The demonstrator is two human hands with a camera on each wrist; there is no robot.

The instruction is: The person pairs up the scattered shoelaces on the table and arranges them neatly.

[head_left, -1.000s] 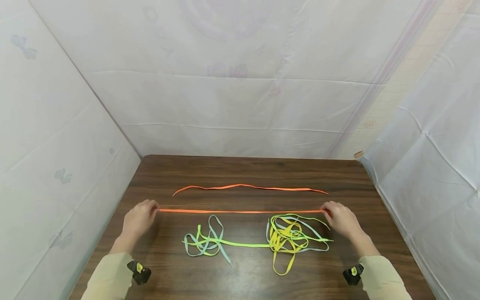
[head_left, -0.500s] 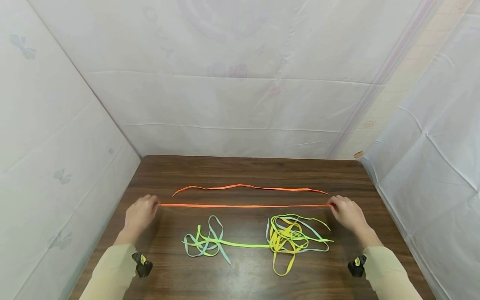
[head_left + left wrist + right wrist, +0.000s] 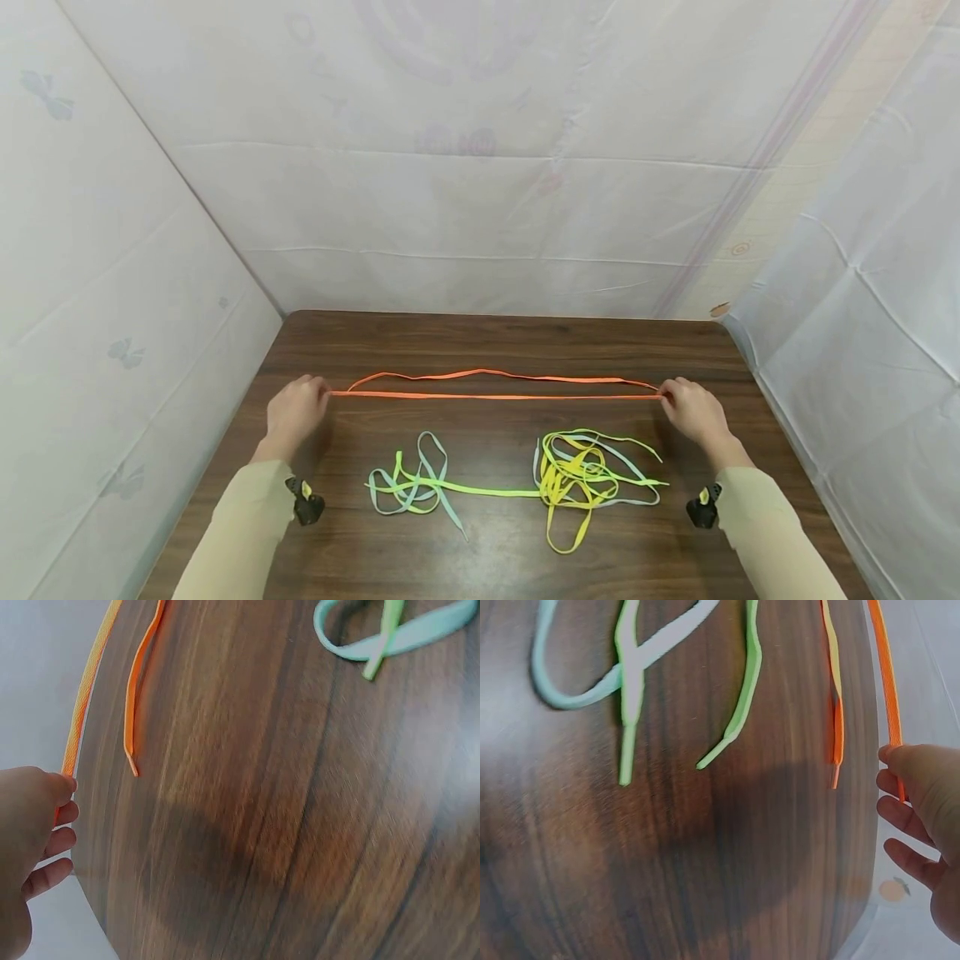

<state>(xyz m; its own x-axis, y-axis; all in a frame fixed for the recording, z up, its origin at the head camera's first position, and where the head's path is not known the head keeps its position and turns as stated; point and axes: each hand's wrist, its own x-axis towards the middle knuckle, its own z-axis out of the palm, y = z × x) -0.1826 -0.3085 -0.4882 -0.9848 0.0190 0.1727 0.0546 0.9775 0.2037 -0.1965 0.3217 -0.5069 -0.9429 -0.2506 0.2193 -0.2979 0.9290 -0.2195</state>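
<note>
An orange shoelace (image 3: 495,397) is stretched nearly straight between the two hands. The left hand (image 3: 297,410) pinches its left end between thumb and fingertips; in the left wrist view the lace runs up from that hand (image 3: 30,840). At the other end, the right hand (image 3: 693,410) pinches the lace, with a short bit of it showing past the thumb in the right wrist view (image 3: 930,802). Just behind it a second orange shoelace (image 3: 480,372) lies slightly wavy on the table, its tips near the held one in the head view.
The dark wooden table (image 3: 495,337) has a loose heap of yellow, green and pale blue laces (image 3: 573,479) at right. Left of it lies a smaller tangle with a pale blue lace (image 3: 435,454), joined by a green strand (image 3: 487,491). White sheeting (image 3: 465,208) surrounds the table.
Both hands have moved away from the body, carrying the taut orange shoelace from near the coloured tangles to close beside the lying orange one. The other laces stay put.
</note>
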